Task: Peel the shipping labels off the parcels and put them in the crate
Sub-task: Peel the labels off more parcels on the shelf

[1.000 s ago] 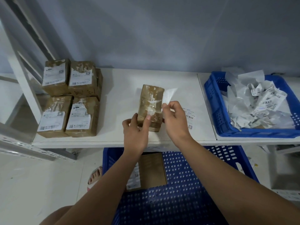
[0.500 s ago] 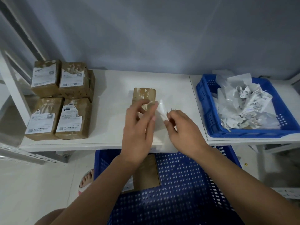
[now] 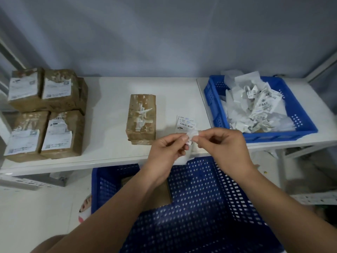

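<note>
Both hands pinch a crumpled label [image 3: 192, 134] above the shelf's [image 3: 109, 110] front edge.
The left hand [image 3: 164, 150] and right hand [image 3: 226, 143] hold it between their fingertips. A stripped parcel [image 3: 141, 118] lies mid-shelf. Labelled parcels [image 3: 60, 136] sit at the left end, and a blue crate [image 3: 273, 134] of peeled labels sits at the right end. A flat label [image 3: 186, 123] lies between the stripped parcel and the crate.

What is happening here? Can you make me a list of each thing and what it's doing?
left hand: pinches the label piece
right hand: pinches the same piece
peeled parcel: lies on the shelf, scraps stuck on top
labelled parcels: four, at the shelf's left
small crate: on the shelf's right, holds peeled labels
loose label: flat on the shelf
</note>
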